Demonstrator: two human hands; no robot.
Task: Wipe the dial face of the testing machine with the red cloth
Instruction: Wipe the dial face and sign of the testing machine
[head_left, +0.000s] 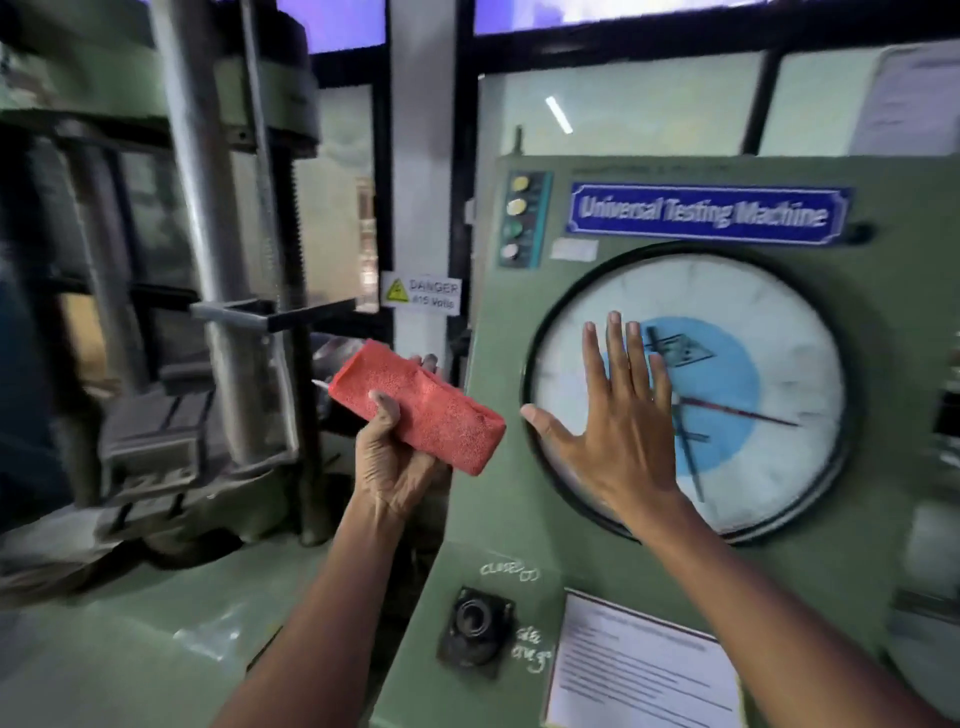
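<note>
A large round dial face (779, 322) with a white rim, a blue centre and a red needle sits in the green front panel of the testing machine (883, 291). My right hand (618, 421) is spread flat in front of the dial's left half, fingers apart and pointing up, holding nothing. Whether the palm touches the glass I cannot tell. My left hand (395, 457) is to the left of the panel's edge and grips a folded red cloth (421, 405), which is clear of the dial.
A blue "Universal Testing Machine" nameplate (706, 213) and a column of indicator lights (519, 218) sit above the dial. A danger sign (422, 293) hangs on the pillar. The load frame with steel columns (208, 234) stands left. A paper notice (644, 670) and a black socket (475, 631) lie below.
</note>
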